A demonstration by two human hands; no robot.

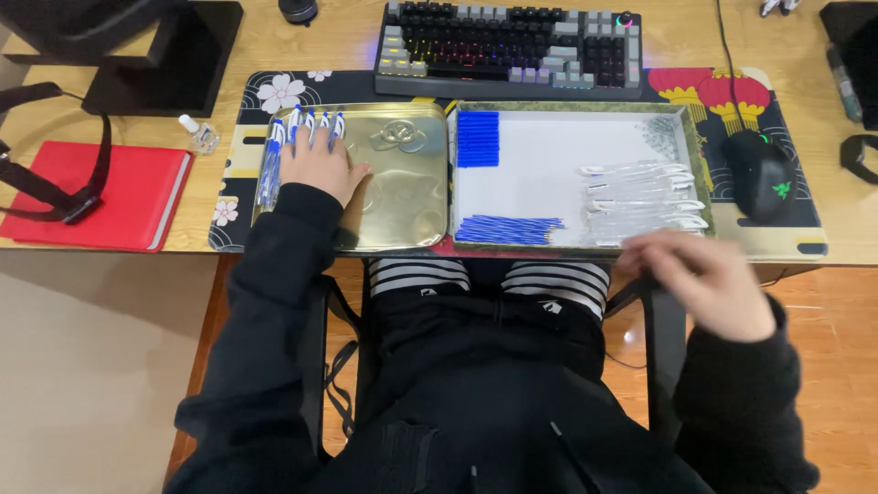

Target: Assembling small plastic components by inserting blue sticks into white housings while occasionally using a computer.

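**Head view: one hand flat on a row of pens, the other blurred at the tray's edge**

Head view, looking down at a wooden tabletop (274,46). The left hand (315,165) lies flat, its grip spread open, pressing on blue-and-white pens (306,123) lined up in a gold metal tray (412,183). Light, smooth and round, these pens would likely roll; pinching mid-barrel seems surest. The right hand (704,274) is motion-blurred; whether its grip is closed cannot be told. Just beyond its fingers, clear pen barrels (640,197) lie in a white tray (549,155), with blue refills (508,229) further to its left.
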